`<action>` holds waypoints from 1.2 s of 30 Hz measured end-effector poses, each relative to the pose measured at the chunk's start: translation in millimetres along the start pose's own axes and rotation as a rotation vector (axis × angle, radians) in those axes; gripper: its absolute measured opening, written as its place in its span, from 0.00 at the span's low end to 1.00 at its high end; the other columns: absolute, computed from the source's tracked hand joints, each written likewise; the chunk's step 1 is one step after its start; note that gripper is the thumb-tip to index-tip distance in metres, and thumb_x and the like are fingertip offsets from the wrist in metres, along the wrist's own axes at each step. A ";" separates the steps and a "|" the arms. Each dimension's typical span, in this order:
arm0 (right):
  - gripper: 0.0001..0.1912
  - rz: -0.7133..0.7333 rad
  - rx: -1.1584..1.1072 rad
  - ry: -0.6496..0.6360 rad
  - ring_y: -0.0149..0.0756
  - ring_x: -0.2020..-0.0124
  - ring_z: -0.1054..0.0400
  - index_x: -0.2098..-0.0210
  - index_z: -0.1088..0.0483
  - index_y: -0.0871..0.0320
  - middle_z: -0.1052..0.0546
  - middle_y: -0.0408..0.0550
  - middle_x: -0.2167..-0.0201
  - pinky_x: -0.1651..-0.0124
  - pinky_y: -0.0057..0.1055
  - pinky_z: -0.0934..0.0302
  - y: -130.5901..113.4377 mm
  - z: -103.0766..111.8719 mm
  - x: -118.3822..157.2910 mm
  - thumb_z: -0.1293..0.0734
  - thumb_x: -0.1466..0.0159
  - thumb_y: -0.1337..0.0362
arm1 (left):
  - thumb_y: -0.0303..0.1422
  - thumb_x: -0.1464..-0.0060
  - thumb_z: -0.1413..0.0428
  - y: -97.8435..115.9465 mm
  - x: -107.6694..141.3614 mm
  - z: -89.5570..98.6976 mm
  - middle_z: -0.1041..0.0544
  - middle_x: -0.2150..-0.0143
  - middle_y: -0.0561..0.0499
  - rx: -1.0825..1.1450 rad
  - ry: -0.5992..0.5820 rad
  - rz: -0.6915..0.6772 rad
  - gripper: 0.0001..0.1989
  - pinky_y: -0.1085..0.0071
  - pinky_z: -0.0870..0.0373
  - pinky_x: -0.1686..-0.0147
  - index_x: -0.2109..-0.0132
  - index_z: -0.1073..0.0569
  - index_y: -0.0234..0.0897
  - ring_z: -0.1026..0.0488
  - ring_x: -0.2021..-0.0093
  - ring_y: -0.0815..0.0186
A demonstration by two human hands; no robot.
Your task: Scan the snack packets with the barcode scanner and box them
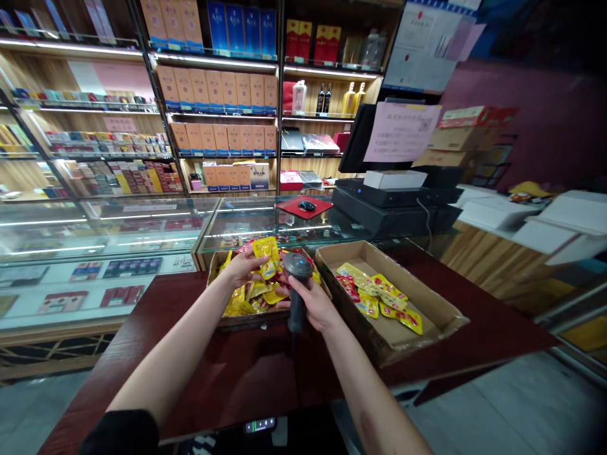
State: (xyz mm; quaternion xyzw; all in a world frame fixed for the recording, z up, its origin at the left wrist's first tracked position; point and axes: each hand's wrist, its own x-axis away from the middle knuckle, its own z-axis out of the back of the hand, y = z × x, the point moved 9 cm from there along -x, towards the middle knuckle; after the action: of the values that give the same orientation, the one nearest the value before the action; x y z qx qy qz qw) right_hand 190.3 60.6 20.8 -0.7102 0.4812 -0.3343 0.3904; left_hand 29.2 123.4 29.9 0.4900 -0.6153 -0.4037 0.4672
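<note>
On the table (227,379), two cardboard boxes (396,332) of yellow-and-red packets (403,318).

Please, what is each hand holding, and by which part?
The left hand holds a yellow packet by one edge; the right hand holds a handheld barcode scanner by its handle.

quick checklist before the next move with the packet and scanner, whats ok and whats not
1. Yellow packet gripped: ok, the left hand holds it above the left box.
2. Scanner gripped: ok, the right hand is around its handle, its head uppermost.
3. One of the hands free: not ok, both are occupied.
4. Scanner window aimed at the packet: cannot tell, the window isn't visible.
5. Code on the packet readable: cannot tell, print too small.
6. Room in the right box: ok, bare cardboard shows beside its packets.
</note>
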 end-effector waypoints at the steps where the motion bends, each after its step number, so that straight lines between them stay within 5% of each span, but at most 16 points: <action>1: 0.23 0.007 0.023 0.007 0.41 0.60 0.25 0.55 0.33 0.55 0.25 0.50 0.55 0.67 0.36 0.27 0.5 0.8 0.6 0.27 0.47 0.57 | 0.33 0.66 0.30 2.4 -4.2 4.0 0.21 0.62 0.46 -0.026 0.011 0.008 0.23 0.69 0.24 0.71 0.60 0.25 0.35 0.24 0.69 0.64; 10: 0.24 0.024 0.182 0.001 0.32 0.75 0.27 0.59 0.36 0.58 0.26 0.46 0.65 0.78 0.27 0.31 12.1 -16.7 13.3 0.28 0.47 0.52 | 0.31 0.67 0.29 4.2 -25.0 4.4 0.21 0.66 0.48 -0.097 0.018 0.083 0.22 0.70 0.24 0.71 0.62 0.24 0.34 0.25 0.69 0.67; 19: 0.23 -0.026 0.166 -0.084 0.29 0.78 0.30 0.61 0.37 0.59 0.28 0.43 0.67 0.82 0.26 0.34 37.6 -40.1 32.6 0.30 0.46 0.49 | 0.33 0.68 0.29 0.4 -22.8 3.5 0.22 0.65 0.49 -0.164 0.053 0.079 0.23 0.74 0.27 0.76 0.61 0.24 0.34 0.25 0.70 0.67; 36: 0.24 0.002 0.160 -0.088 0.28 0.79 0.30 0.60 0.39 0.58 0.29 0.42 0.69 0.83 0.24 0.36 30.9 -46.5 35.0 0.29 0.46 0.50 | 0.36 0.71 0.28 3.1 -16.9 5.4 0.23 0.68 0.50 -0.206 0.050 0.052 0.23 0.77 0.32 0.78 0.64 0.24 0.33 0.29 0.73 0.71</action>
State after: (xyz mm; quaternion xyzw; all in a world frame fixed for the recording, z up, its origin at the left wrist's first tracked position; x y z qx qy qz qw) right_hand 148.7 9.5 19.1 -0.6903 0.4359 -0.3398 0.4670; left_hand 24.6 140.8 28.6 0.4330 -0.5714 -0.4402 0.5406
